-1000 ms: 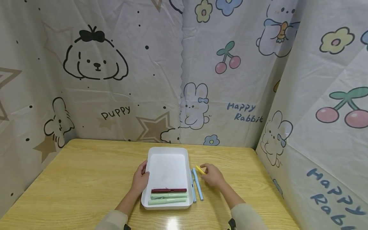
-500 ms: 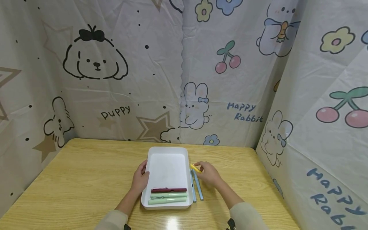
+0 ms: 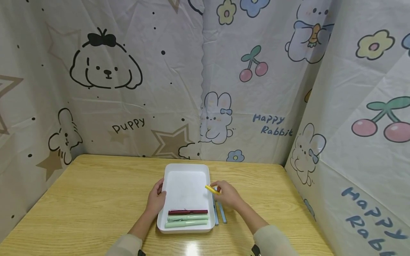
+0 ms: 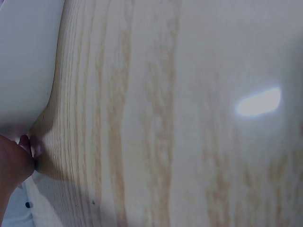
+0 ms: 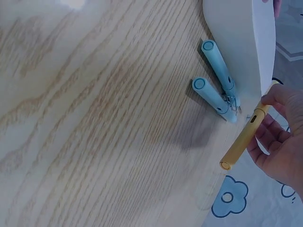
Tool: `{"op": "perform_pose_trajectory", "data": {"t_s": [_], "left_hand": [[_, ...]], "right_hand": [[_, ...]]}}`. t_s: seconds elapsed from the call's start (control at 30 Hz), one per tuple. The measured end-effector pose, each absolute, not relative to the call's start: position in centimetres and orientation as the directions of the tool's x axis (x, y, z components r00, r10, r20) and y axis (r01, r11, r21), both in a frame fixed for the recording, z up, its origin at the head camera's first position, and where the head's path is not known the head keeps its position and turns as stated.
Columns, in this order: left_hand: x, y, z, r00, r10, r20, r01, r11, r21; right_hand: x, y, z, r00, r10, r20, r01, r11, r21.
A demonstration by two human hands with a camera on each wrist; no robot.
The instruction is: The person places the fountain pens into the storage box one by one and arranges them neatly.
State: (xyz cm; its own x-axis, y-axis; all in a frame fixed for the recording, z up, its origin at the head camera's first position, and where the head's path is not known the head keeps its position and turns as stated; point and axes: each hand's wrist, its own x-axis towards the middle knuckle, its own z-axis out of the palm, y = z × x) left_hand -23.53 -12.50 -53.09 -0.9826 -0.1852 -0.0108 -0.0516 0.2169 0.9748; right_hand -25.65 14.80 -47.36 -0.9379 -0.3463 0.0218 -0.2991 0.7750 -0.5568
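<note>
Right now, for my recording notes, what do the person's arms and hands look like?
The left hand and right hand are bare, with no gloves. The forearms are uncovered up to loose, pale beige sleeves, left and right. A small black piece shows beside each sleeve's inner edge, left and right, too cut off to identify.

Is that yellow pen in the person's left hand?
No, the right hand grips the yellow pen, while the left hand holds the white tray.

“puppy” (image 3: 129, 125) on back curtain (image 3: 160, 103), “Happy Rabbit” (image 3: 273, 125) farther right, cut-off “Happy Rab” (image 3: 373, 220) on right curtain (image 3: 358, 160)
</note>
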Motion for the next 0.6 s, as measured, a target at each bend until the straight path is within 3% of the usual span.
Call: {"op": "perform_pose_trajectory", "data": {"t_s": [0.6], "left_hand": [[-23.5,-12.5,-53.0,-0.982,-0.187,-0.012,-0.055,0.228,0.972]], "right_hand": [[-25.5,13.3,-46.5,-0.902,-0.432,-0.001,-0.371,0.774,-0.513]]}}
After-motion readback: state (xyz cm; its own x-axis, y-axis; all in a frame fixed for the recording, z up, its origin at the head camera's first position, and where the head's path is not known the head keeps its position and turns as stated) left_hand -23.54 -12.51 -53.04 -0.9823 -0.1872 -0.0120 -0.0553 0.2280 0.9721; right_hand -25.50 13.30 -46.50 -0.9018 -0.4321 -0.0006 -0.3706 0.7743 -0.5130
